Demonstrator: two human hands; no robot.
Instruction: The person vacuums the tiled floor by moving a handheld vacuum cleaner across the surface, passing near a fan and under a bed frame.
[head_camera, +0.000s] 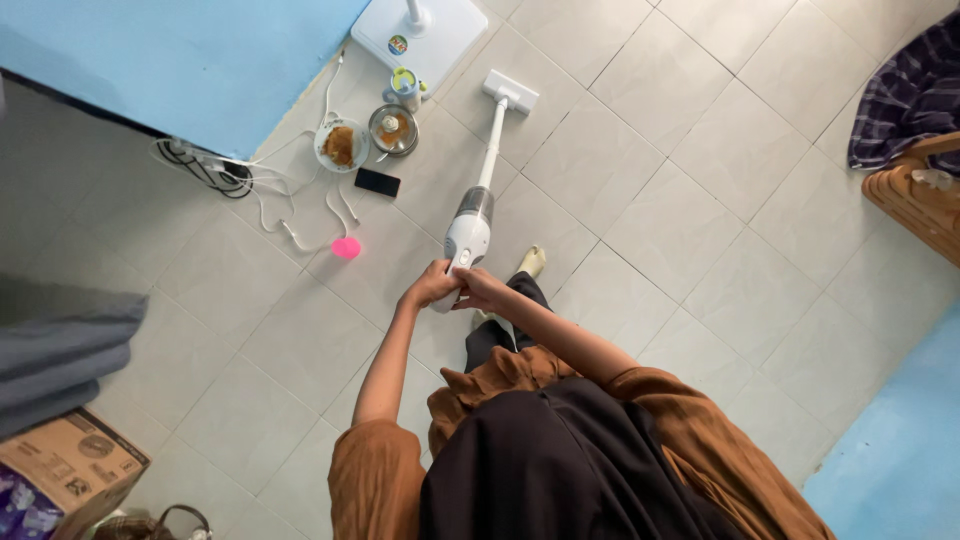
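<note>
The white stick vacuum (478, 200) leans on the tiled floor (650, 230), head near the fan base (425, 35), both the left hand (432, 286) and right hand (482, 290) closed on its handle, dishes (365, 138) and phone (377, 182) beside it.

Slim white-and-grey plastic stick vacuum cleaner (478, 190), tilted over the pale tiled floor, running from six o'clock up toward twelve. Flat white rectangular floor head (510, 91) resting on the tiles at the twelve o'clock end. Thin white tube joining head to a grey-topped motor body. Handle end at six o'clock, gripped from both sides, partly hidden.
</note>
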